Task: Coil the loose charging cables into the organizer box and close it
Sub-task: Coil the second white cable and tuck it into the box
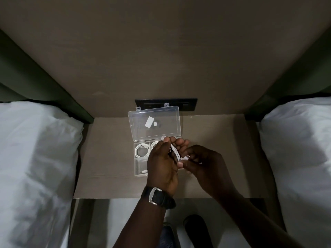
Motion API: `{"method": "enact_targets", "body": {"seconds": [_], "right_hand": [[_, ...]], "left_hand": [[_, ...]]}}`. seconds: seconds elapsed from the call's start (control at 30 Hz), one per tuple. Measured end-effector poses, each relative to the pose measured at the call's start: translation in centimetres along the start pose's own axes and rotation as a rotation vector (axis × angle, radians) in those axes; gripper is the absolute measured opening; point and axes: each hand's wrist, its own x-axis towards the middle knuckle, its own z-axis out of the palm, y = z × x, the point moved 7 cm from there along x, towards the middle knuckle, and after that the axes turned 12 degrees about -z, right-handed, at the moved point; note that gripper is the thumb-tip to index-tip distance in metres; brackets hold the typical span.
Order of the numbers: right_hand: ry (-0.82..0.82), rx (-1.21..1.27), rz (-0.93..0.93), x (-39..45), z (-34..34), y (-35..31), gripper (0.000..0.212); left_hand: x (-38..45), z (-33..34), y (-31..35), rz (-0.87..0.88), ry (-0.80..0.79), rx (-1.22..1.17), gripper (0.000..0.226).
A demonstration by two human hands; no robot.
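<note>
A clear plastic organizer box (136,159) lies on the nightstand with its lid (154,122) swung open toward the wall. A coiled white cable (141,149) rests in its upper left compartment, and a white plug end (144,170) shows in the lower left one. My left hand (162,165), with a black wristwatch, hovers over the box's right half and is shut on a bundled white cable (176,153). My right hand (202,161) pinches the same cable's end just beside it. The right part of the box is hidden under my hands.
The brown nightstand top (111,158) sits between two beds with white pillows (35,149) (297,140). A black socket panel (186,104) is set in the wall panel behind the lid. Floor and a dark shoe (195,230) show below the front edge.
</note>
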Motion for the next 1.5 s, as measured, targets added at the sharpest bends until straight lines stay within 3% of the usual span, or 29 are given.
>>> {"method": "enact_targets", "body": {"seconds": [0.13,0.27,0.37,0.5,0.7,0.97,1.07,1.17,1.33,1.43,1.5], "right_hand": [[0.094,0.478,0.201,-0.5,1.8,2.4,0.030],[0.237,0.683,0.379,-1.4,3.6,4.2,0.013],[0.247,0.407,0.304,-1.7,4.2,4.5,0.013],[-0.035,-0.188,-0.069,-1.3,5.8,2.6,0.012],[-0.087,-0.406,-0.063,-0.6,6.7,3.3,0.017],[-0.177,-0.428,0.097,-0.2,9.0,5.8,0.022],[-0.178,-0.403,0.064,0.1,10.1,6.0,0.028],[-0.231,-0.416,0.024,1.0,11.2,6.2,0.021],[-0.315,-0.397,-0.046,2.1,12.7,6.8,0.024],[-0.350,-0.325,-0.029,2.6,13.4,8.3,0.028],[-0.335,-0.296,0.000,3.1,13.5,9.4,0.020]], "left_hand": [[0.2,-0.9,-0.5,-0.052,-0.019,-0.096,0.023],[0.8,-2.2,-1.5,-0.029,-0.039,-0.211,0.029],[1.5,-3.5,-2.0,-0.003,0.013,-0.196,0.030],[2.0,-4.9,-2.5,0.022,0.044,-0.156,0.026],[2.9,-6.2,-4.4,-0.018,0.065,-0.171,0.024],[4.4,-9.3,-4.9,-0.014,0.306,0.024,0.019],[4.9,-10.3,-4.4,-0.031,0.345,0.021,0.022],[5.2,-11.1,-4.1,-0.057,0.352,-0.004,0.021],[5.4,-12.8,-3.7,-0.102,0.488,0.147,0.024],[5.9,-13.5,-2.9,-0.167,0.475,0.263,0.024],[6.3,-13.7,-2.2,-0.218,0.414,0.264,0.023]]}}
